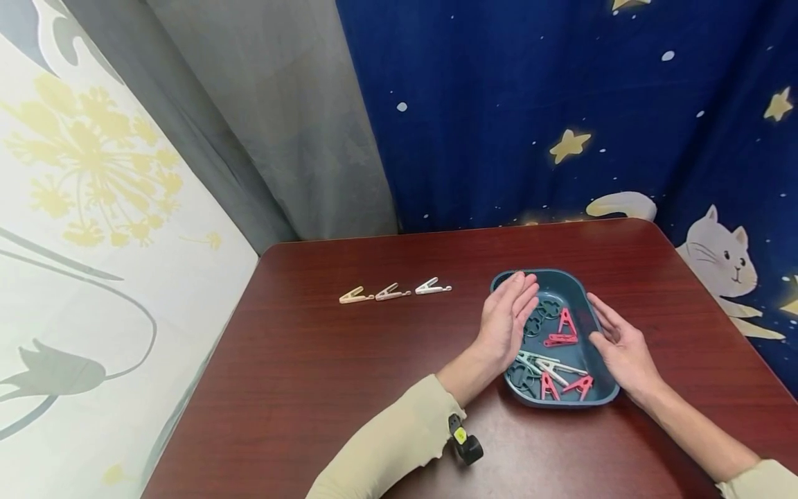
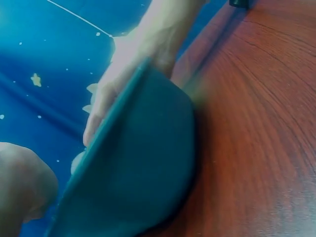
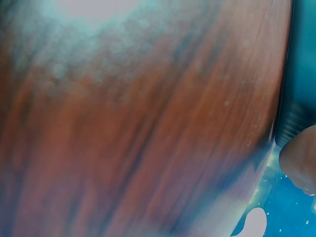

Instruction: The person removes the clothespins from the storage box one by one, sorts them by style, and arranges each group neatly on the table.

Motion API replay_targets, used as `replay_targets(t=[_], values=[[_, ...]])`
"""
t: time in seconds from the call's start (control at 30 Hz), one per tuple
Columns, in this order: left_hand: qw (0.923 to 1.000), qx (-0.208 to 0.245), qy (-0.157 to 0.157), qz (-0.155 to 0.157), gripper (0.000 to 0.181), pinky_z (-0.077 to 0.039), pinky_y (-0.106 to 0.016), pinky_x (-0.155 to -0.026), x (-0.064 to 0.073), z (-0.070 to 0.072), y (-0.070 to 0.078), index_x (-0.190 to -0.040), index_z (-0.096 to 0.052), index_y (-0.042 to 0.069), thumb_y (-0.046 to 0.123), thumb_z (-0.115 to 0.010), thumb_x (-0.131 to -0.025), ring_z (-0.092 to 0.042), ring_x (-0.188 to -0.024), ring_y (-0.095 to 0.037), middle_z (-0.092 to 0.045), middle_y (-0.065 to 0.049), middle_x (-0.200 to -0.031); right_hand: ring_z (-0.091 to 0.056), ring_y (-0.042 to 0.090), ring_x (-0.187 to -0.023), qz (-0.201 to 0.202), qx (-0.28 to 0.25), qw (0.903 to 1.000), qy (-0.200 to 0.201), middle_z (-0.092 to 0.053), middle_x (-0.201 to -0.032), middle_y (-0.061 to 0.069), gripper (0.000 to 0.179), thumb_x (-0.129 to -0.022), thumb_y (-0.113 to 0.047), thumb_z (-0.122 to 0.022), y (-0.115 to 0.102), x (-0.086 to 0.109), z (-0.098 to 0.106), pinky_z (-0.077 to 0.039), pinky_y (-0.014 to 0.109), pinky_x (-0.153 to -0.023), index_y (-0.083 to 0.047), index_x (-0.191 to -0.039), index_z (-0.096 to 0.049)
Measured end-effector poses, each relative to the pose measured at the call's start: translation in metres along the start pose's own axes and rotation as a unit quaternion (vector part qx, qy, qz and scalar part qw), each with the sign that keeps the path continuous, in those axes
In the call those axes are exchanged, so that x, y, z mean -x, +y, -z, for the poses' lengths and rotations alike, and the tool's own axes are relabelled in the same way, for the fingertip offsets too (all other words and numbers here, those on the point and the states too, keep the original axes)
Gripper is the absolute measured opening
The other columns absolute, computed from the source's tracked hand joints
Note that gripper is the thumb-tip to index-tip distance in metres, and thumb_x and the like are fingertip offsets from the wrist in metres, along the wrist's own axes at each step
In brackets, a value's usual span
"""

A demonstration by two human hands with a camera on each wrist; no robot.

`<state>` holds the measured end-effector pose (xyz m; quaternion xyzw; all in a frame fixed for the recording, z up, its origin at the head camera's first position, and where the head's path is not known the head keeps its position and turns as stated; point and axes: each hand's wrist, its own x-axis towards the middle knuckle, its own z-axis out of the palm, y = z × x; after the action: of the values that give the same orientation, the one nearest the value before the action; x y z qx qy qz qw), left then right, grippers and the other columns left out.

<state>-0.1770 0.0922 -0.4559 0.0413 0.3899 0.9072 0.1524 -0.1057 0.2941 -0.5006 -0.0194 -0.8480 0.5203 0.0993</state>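
A dark blue-green tub (image 1: 601, 398) sits on the right half of the table. In it lie red-pink clothespins (image 1: 576, 388), pale clothespins (image 1: 555, 367) and dark green rings with a wavy outline (image 1: 548, 308). My left hand (image 1: 506, 322) stands at the tub's left rim, fingers straight and side by side, hiding part of that rim. At the opposite side my right hand (image 1: 626, 353) holds the wall, thumb over the rim and fingers along the outside. The left wrist view shows the tub's outer wall (image 2: 148, 158) close up, with the right hand (image 2: 116, 84) beyond it.
Left of the tub, three clothespins lie in a row: yellowish (image 1: 355, 296), pale pink (image 1: 391, 292) and white (image 1: 431, 287). The brown wooden table (image 1: 299, 388) ends at a dark blue starry curtain (image 1: 486, 138) behind. A black wrist camera (image 1: 467, 447) hangs at the left sleeve.
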Motion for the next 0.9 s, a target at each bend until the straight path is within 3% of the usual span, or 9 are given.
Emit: replay_targets(t=[0.1,0.2,0.33,0.63,0.9], values=[[0.9998,-0.015,0.008,0.014,0.056,-0.040,-0.045,-0.119,0.001,0.001,-0.006,-0.152,-0.048,-0.007,0.022,-0.065,-0.107,-0.052,-0.143,-0.040,-0.062,-0.022,-0.146,-0.059,0.033,-0.136,0.000,-0.001,1.0000,-0.001,-0.043,-0.158,0.032,0.065,-0.108,-0.002,-0.052,0.000,0.000,0.000,-0.049,0.007,-0.085,-0.012,-0.169,-0.029],[0.9990,-0.037,0.012,0.023,0.051,-0.040,-0.046,-0.119,0.001,0.001,-0.010,-0.148,-0.051,-0.008,0.017,-0.066,-0.106,-0.053,-0.142,-0.040,-0.066,-0.020,-0.140,-0.056,0.040,-0.137,0.000,-0.003,1.0000,-0.003,-0.042,-0.159,0.032,0.066,-0.108,-0.002,-0.052,0.001,0.000,-0.001,-0.049,0.007,-0.085,-0.013,-0.169,-0.029],[0.9947,-0.093,0.007,0.043,0.044,-0.042,-0.047,-0.117,0.001,-0.001,-0.013,-0.143,-0.057,-0.009,0.010,-0.067,-0.104,-0.057,-0.139,-0.037,-0.068,-0.021,-0.138,-0.052,0.048,-0.138,-0.003,-0.003,1.0000,-0.003,-0.041,-0.159,0.032,0.066,-0.109,-0.002,-0.052,0.001,-0.001,0.000,-0.049,0.007,-0.085,-0.012,-0.169,-0.028],[0.9679,-0.225,-0.036,0.107,0.035,-0.051,-0.046,-0.109,0.003,-0.003,-0.017,-0.135,-0.068,-0.004,-0.002,-0.069,-0.100,-0.069,-0.123,-0.027,-0.075,-0.018,-0.126,-0.047,0.058,-0.136,-0.009,-0.009,0.9999,-0.010,-0.040,-0.160,0.032,0.065,-0.110,-0.003,-0.051,-0.001,-0.001,-0.001,-0.051,0.009,-0.083,-0.010,-0.169,-0.026],[0.9470,-0.273,-0.085,0.146,0.035,-0.054,-0.048,-0.104,0.004,-0.003,-0.017,-0.132,-0.069,-0.007,-0.009,-0.069,-0.098,-0.073,-0.114,-0.031,-0.076,-0.017,-0.122,-0.045,0.059,-0.137,-0.006,-0.007,0.9999,-0.013,-0.040,-0.160,0.031,0.066,-0.109,-0.002,-0.052,-0.001,-0.001,0.001,-0.049,0.007,-0.084,-0.009,-0.169,-0.026]])
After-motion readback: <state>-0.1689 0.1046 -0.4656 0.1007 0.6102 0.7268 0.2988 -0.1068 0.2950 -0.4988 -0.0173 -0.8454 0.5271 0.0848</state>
